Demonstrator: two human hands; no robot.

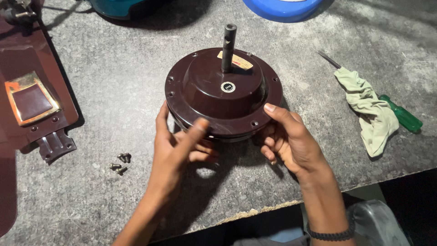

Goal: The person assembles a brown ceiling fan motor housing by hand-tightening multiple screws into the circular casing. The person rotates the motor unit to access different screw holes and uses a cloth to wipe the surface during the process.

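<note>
A round dark brown fan motor housing (pixel 218 93) with a grey shaft (pixel 228 45) sticking up stands on the grey stone worktop (pixel 118 91). Stickers sit on its top. My left hand (pixel 175 148) touches the housing's near left rim, thumb on the edge and fingers curled beneath. My right hand (pixel 287 136) grips the near right rim, thumb on top and fingers under the flange. The housing looks slightly raised at its near edge.
A brown fan blade (pixel 32 98) with a metal bracket lies at the left. Three loose screws (pixel 120 163) lie near my left hand. A green-handled screwdriver (pixel 400 114) under a pale cloth (pixel 371 109) lies at the right. Blue and teal containers stand at the back edge.
</note>
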